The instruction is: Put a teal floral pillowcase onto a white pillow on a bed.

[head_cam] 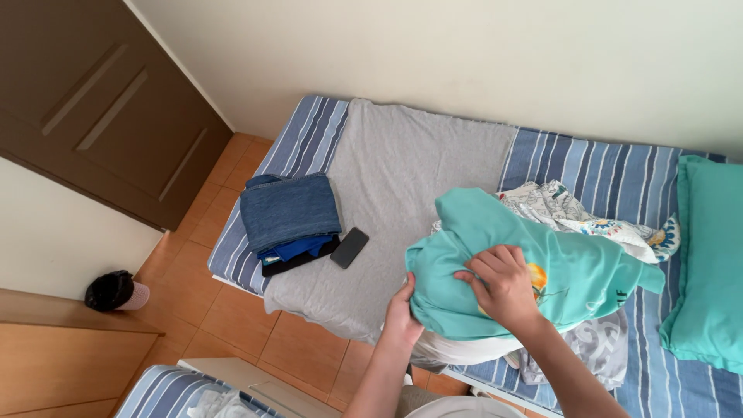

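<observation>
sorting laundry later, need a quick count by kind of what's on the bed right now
Folded clothes in the stack: 3
Loose garments, the teal shirt in both hands and two patterned pieces: 3
Phone: 1
Pillow: 1
Grey blanket: 1
Total: 9

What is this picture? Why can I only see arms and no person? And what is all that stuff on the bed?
The camera sits on a person's head and looks down, so you only see their two bare arms reaching out. There is no machine here, just hands.

Below them is a bed with a blue striped sheet and a grey blanket spread over part of it. The left hand grips the edge of a turquoise shirt, and the right hand presses on top of it. Under the shirt lies a heap of other clothes.

Further left sits a neat stack of folded clothes with jeans on top, and a dark phone beside it. A turquoise pillow lies at the right edge.
</observation>
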